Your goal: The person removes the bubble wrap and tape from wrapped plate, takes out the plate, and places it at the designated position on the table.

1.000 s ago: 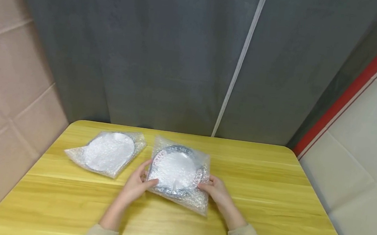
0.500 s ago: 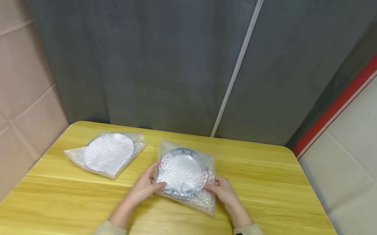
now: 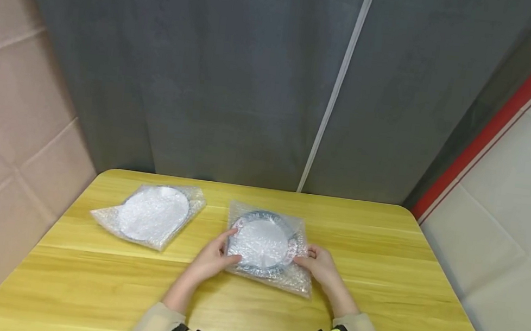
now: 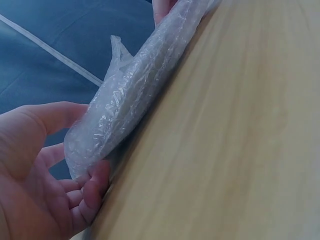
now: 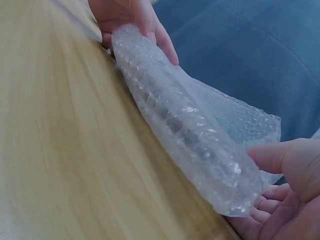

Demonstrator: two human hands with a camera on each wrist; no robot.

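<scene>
Both hands hold a bubble-wrapped disc point(image 3: 263, 244), flat and round with a pale middle and a dark rim bearing letters. My left hand point(image 3: 212, 258) grips its left edge, thumb on top and the lower fingers curled under it in the left wrist view. On the right edge my right hand point(image 3: 324, 270) pinches the wrap between thumb on top and fingers beneath. Seen edge-on in the right wrist view, the bubble wrap point(image 5: 175, 117) lies close over the wood, with a loose flap at the far side.
A second bubble-wrapped disc point(image 3: 154, 214) lies on the table's back left, one pointed corner of its wrap toward the left. The yellow wooden table point(image 3: 402, 301) ends at a grey curtain point(image 3: 236, 75). Pale sheets hang at both sides.
Both hands have moved the bubble-wrapped disc to the right and slightly lower in the head view, keeping their hold at its two edges. The second disc has stayed put.
</scene>
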